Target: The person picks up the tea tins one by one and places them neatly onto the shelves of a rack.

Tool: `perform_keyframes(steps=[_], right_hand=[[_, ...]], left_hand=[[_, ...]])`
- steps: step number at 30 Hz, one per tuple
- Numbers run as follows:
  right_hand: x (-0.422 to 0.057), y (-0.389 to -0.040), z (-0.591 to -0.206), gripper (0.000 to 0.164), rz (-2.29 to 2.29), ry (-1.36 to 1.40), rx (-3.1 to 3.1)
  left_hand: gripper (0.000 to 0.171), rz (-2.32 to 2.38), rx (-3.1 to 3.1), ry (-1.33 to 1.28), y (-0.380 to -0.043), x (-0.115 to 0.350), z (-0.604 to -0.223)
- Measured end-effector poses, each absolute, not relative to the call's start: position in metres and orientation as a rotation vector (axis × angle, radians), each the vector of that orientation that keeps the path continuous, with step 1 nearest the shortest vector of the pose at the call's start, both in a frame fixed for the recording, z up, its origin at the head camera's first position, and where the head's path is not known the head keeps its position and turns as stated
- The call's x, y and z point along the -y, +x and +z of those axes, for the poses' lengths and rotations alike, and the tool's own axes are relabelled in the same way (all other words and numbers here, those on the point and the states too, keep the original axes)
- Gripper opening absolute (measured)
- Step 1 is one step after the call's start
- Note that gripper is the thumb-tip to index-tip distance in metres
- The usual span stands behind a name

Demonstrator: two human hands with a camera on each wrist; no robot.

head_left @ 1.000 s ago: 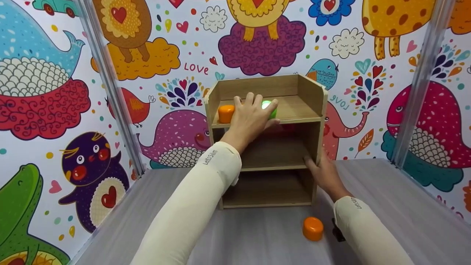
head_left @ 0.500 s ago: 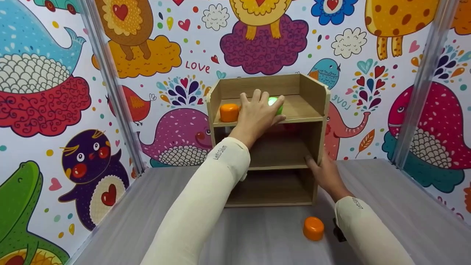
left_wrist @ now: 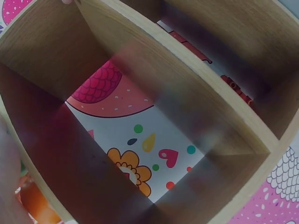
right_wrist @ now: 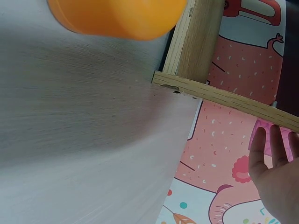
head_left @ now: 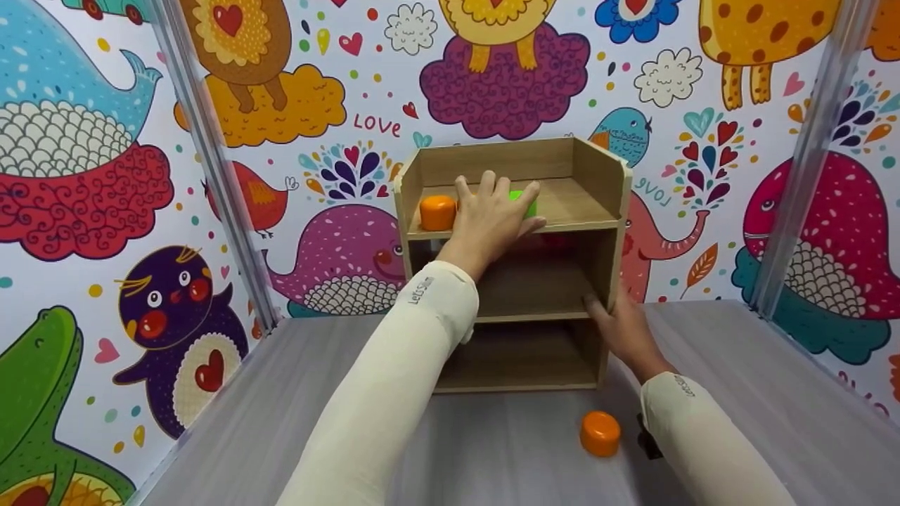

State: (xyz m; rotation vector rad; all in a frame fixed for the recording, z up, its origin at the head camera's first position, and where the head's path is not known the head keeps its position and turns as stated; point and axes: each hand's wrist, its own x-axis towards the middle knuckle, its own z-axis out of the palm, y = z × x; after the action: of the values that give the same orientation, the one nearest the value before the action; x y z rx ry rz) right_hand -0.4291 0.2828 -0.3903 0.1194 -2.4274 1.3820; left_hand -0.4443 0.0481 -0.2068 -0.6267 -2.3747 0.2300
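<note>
A three-level wooden shelf (head_left: 534, 318) stands upright on the table against the wall. My left hand (head_left: 485, 221) reaches over its top level, fingers bent around a green object (head_left: 522, 204) that shows between index finger and thumb. Most of that object is hidden, so I cannot tell its full shape. Just left of the hand, an orange cylinder (head_left: 437, 213) stands on the top level. My right hand (head_left: 626, 334) grips the right side panel, thumb inside and fingers outside. In the right wrist view, its fingertips (right_wrist: 259, 135) meet the panel's edge.
Another orange cylinder (head_left: 600, 433) stands on the grey table (head_left: 492, 450), in front of the shelf's right corner and beside the right forearm. Walls with cartoon animals (head_left: 327, 260) enclose the back and sides. The middle compartment (left_wrist: 182, 112) is seen from its front in the left wrist view.
My left hand has shifted slightly right along the top level, with the green object shifting too. The bright glow on the green object is gone. My right hand stays on the side panel.
</note>
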Motion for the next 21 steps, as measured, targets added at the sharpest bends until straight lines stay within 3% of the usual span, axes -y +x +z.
perform_keyframes(steps=[21], right_hand=[[-0.282, -0.43, -0.393, 0.078, 1.352, 0.126, 2.406]], left_hand=[[0.058, 0.252, 2.084, -0.576, -0.442, -0.049, -0.223]])
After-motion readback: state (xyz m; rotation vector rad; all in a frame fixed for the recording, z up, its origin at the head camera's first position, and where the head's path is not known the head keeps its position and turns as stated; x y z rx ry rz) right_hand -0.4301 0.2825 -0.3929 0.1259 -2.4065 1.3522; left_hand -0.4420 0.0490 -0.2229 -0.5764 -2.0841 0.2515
